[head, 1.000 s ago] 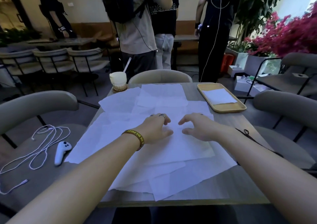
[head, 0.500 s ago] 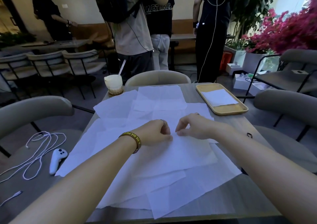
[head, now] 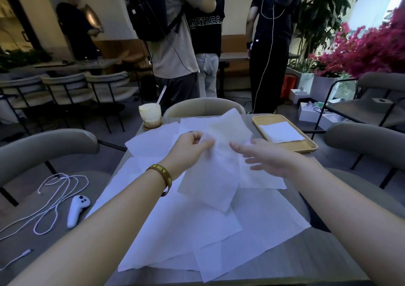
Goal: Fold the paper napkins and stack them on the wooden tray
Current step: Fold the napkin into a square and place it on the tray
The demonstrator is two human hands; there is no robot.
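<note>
Head view: the left hand (head: 188, 148) pinches one paper napkin (head: 215, 165) between thumb and fingers and holds it lifted above the table (head: 311, 255), its lower part hanging over the loose napkins (head: 197, 237) spread there. The right hand (head: 266, 159) hovers just beside the raised sheet, fingers spread open, gripping nothing. At the table's far right corner the wooden tray (head: 306, 148) holds one folded napkin (head: 281, 132)
</note>
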